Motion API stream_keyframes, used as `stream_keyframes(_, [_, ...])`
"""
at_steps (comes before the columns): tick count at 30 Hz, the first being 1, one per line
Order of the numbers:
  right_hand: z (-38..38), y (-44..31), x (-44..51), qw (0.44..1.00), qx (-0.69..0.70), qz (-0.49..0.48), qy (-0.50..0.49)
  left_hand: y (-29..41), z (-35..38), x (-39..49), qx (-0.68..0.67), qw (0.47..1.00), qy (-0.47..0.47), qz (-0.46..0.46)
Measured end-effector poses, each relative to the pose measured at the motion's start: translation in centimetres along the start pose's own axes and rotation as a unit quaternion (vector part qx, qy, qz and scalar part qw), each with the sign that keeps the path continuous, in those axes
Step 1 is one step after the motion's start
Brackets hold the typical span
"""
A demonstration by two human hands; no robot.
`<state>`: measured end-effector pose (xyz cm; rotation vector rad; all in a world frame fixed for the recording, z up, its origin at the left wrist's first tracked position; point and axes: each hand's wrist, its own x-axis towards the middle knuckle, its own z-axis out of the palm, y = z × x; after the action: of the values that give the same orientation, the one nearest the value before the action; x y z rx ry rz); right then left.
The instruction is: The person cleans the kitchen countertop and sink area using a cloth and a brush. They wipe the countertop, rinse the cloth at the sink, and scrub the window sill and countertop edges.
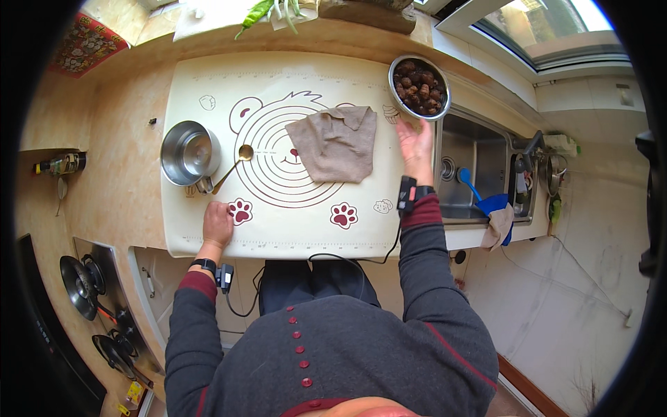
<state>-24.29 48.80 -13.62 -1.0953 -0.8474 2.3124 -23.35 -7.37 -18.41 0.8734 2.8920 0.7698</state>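
My right hand [417, 145] is turned palm up with its fingers apart, its fingertips by the near rim of a steel bowl [443, 108]. Whether they touch the rim I cannot tell. Dark brown, rough corms [421, 89], like small taro, fill the bowl. On the pale mat [307, 237] rests my left hand [217, 223], next to a printed paw; its fingertips are mostly hidden. Above it stand a steel pot [190, 151] with a short handle and a gold-coloured spoon [245, 152]. A wrinkled brown cloth [336, 146] lies right of the mat's middle.
At the right is a steel sink [474, 161] with a blue-headed utensil [464, 176]. Blue and beige cloths [497, 219] hang over its front edge. Green peppers [255, 15] lie on the back ledge. Pans [78, 286] sit on the stove at left. Cables run from both wrists.
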Motion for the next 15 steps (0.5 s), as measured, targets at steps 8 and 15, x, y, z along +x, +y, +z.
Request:
stream_keyframes(8, [0.1,-4.2,4.1,0.997,-0.069,0.029,-0.006,0.3,0.0,-0.2,0.007,1.0,0.002,-0.01])
stream_keyframes(15, [-0.7,-5.1,6.2,0.988,-0.142,0.054,0.026,0.2,-0.1,-0.1,0.001,1.0,0.009,-0.005])
